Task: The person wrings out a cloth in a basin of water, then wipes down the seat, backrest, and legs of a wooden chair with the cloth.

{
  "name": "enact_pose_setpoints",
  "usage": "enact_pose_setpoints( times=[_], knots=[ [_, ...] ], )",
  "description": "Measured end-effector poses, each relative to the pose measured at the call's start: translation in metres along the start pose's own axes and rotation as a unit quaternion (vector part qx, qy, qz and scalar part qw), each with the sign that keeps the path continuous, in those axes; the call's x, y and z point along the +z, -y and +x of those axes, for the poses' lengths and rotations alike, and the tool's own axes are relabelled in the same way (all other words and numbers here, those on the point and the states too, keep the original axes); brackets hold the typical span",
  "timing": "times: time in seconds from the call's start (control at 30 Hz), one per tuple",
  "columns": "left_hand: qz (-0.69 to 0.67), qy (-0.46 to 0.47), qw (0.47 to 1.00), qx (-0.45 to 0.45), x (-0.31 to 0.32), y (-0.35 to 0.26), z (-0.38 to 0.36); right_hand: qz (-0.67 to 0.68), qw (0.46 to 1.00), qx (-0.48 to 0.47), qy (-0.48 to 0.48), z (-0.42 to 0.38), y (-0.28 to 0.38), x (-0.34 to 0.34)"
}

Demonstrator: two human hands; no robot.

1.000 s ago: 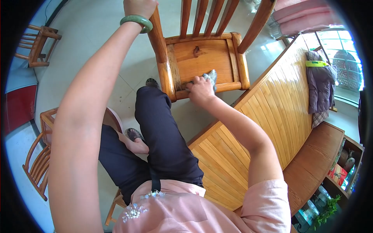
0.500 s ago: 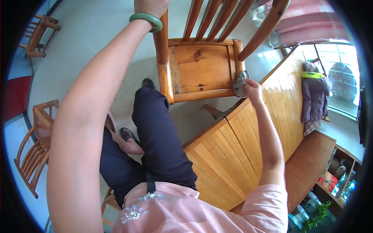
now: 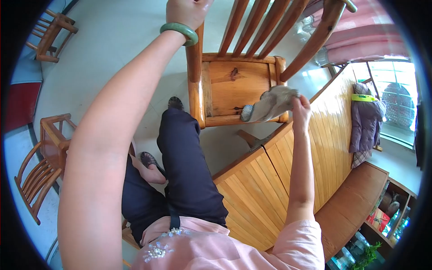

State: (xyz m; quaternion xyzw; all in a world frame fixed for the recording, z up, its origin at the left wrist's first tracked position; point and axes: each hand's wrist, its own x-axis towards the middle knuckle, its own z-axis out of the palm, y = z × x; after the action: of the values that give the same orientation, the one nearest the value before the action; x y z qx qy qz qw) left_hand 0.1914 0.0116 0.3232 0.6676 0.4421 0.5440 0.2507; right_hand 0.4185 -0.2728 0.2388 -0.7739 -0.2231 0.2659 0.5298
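Note:
A wooden chair with a slatted back is before me. My right hand is closed on one end of a grey-white rag, which hangs loosely over the seat's front right corner. The rag's far end has a bluish ribbed edge. At the top of the view, my left hand, with a green bangle at the wrist, is beside the left post of the chair back. The frame edge cuts off its fingers, so its grip is hidden.
A slatted wooden table runs along my right, close to the chair. A brown bench and a shelf lie beyond it. Other wooden chairs stand at left. My foot is near the chair's front leg.
The rag was bunched in my right hand at the seat's right corner; now it hangs stretched out leftward over the seat's front. The chair and my left hand sit slightly lower in view.

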Motion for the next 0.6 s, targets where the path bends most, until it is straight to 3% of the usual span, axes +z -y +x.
enact_pose_setpoints(
  times=[0.07,0.13,0.17,0.2,0.33,0.43,0.6],
  knots=[
    [0.003,0.004,1.0,-0.016,-0.001,-0.002,-0.001,-0.049,0.992,-0.065,-0.095,0.016,-0.014,0.018],
    [0.011,0.019,0.999,-0.028,-0.002,-0.004,0.001,-0.023,0.997,-0.061,-0.045,0.012,-0.013,0.064],
    [0.003,0.02,0.999,-0.028,-0.002,-0.004,0.0,-0.181,0.971,-0.152,-0.042,0.012,-0.018,0.087],
    [-0.005,0.021,0.999,-0.026,-0.002,-0.004,0.0,-0.331,0.912,-0.24,-0.038,0.011,-0.027,0.11],
    [0.002,0.002,1.0,0.004,-0.001,-0.001,0.0,-0.372,0.911,-0.157,0.081,0.002,-0.033,0.191],
    [-0.024,0.004,1.0,0.008,0.0,0.0,0.001,-0.365,0.906,-0.199,0.082,0.0,-0.028,0.221],
    [-0.001,0.003,1.0,0.015,0.0,0.001,0.001,-0.338,0.916,-0.188,0.107,-0.003,-0.024,0.239]
  ],
)
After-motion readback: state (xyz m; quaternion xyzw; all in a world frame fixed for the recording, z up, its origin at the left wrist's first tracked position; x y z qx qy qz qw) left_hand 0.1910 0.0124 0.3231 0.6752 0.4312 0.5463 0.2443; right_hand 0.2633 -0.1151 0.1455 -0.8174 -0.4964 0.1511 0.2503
